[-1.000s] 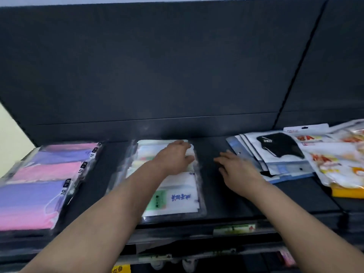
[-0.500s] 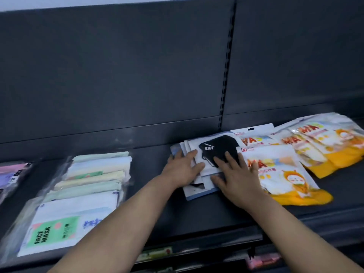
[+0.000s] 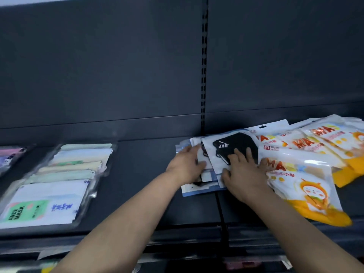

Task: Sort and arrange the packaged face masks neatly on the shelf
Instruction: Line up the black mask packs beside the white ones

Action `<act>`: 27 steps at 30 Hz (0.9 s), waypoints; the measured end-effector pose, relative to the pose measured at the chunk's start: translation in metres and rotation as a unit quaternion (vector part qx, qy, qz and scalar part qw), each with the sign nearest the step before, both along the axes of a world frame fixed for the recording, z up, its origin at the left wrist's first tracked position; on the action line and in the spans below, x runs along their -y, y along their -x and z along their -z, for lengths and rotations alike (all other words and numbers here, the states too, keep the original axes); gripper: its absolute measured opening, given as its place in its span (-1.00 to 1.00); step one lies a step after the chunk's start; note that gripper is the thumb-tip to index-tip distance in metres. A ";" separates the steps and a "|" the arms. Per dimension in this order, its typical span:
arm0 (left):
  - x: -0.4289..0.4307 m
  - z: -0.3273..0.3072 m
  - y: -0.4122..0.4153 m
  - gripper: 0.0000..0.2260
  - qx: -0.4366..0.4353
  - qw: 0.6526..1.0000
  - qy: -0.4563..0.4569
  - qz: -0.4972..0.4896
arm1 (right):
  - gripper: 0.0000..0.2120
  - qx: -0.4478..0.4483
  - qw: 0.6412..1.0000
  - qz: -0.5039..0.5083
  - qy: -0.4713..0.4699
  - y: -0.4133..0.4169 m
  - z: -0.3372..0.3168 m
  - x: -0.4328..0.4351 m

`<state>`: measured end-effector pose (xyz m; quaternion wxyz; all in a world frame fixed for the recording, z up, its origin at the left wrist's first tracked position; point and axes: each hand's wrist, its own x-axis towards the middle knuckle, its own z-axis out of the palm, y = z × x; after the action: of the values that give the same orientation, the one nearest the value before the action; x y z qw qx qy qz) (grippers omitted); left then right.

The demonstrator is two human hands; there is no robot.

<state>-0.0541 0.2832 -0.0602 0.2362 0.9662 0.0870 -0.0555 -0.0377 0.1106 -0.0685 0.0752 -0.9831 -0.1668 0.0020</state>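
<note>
A fanned stack of white packets with a black mask on top (image 3: 234,146) lies in the middle of the dark shelf (image 3: 141,174). My left hand (image 3: 186,165) grips the stack's left side, fingers curled onto the packets. My right hand (image 3: 243,170) presses flat on the top packet, thumb at its lower edge. Left of my arms lies a tidy pile of pale green and white face mask packets (image 3: 59,184). Orange and white cartoon mask packets (image 3: 307,184) are spread to the right, one touching my right hand.
A few pink and purple packets (image 3: 9,154) show at the far left edge. The shelf's dark back panel rises behind, with a slotted upright (image 3: 203,75) at its middle. Price-tag strips run along the front rail (image 3: 177,243).
My view swung right from the green pile to the black-mask stack. Both hands moved onto that stack and now hold its sides, with the top packet shifted slightly.
</note>
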 end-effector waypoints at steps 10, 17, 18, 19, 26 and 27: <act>-0.032 -0.011 0.021 -0.70 0.062 0.987 0.031 -0.143 | -0.56 0.010 0.978 -0.206 -0.024 0.009 0.005 -0.036; -0.024 -0.001 0.036 -0.71 -0.025 0.954 -0.297 0.032 | -0.54 -0.024 0.992 -0.120 0.022 0.001 0.003 -0.029; -0.030 -0.003 0.037 -0.67 -0.043 0.943 -0.330 0.027 | -0.55 -0.028 0.992 -0.117 0.026 0.001 0.002 -0.028; -0.035 -0.006 0.039 -0.65 -0.056 0.934 -0.353 0.018 | -0.55 -0.029 0.992 -0.116 0.028 0.000 0.002 -0.029; -0.041 0.009 0.045 -0.49 -0.043 0.974 -0.187 0.121 | -0.58 -0.021 0.984 -0.180 0.001 0.002 0.005 -0.038; -0.043 0.011 0.049 -0.49 -0.058 0.973 -0.183 0.130 | -0.60 -0.019 0.985 -0.173 -0.002 0.001 0.006 -0.037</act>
<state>-0.1026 0.3258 -0.0716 0.0406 0.9912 -0.0172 -0.1250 -0.0383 0.1475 -0.0748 0.0784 -0.9392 -0.3327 0.0332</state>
